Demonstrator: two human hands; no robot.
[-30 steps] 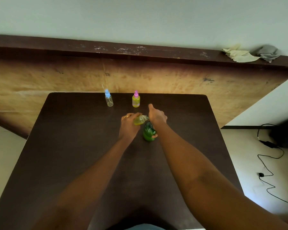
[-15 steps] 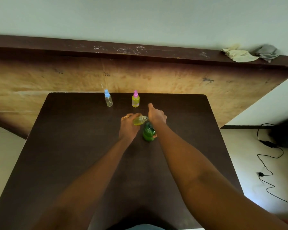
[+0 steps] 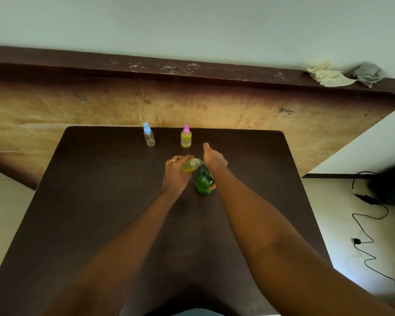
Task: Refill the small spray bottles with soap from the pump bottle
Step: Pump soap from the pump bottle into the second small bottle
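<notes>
- Head view, looking down over both forearms onto a dark brown table (image 3: 100,201) that fills the lower middle of the frame.
- Just above centre frame, the left hand (image 3: 177,173) grasps a small uncapped spray bottle (image 3: 191,165), with the fingers wrapped round its body.
- A ring (image 3: 172,161) shows on one finger of that hand.
- The small bottle lies tilted almost on its side, with its open neck pointing frame right. A little yellow-green liquid sits along its lower side.
- Its neck is at the top of the green pump bottle (image 3: 204,182), which stands upright on the table just right of the left hand.
- The right hand (image 3: 214,159) rests on top of the pump bottle's head, with the thumb stuck out straight toward the top of the frame.
- Its other fingers are hidden behind the hand, so I cannot tell whether they are clenched round the pump or lie flat on it.
- Near the table's far edge, above the hands, stand two more small spray bottles, well apart from each other.
- One is a blue-capped bottle (image 3: 149,139) that looks clear, toward the left.
- The other is a pink-capped bottle (image 3: 186,139) filled with yellow liquid, to its right.
- Along the top of the frame runs a dark wooden ledge (image 3: 192,71).
- At its upper right end lie a pale yellow cloth (image 3: 328,76) and a grey cloth (image 3: 368,74), side by side.
- Black cables (image 3: 369,224) trail across the pale floor at the right edge.
</notes>
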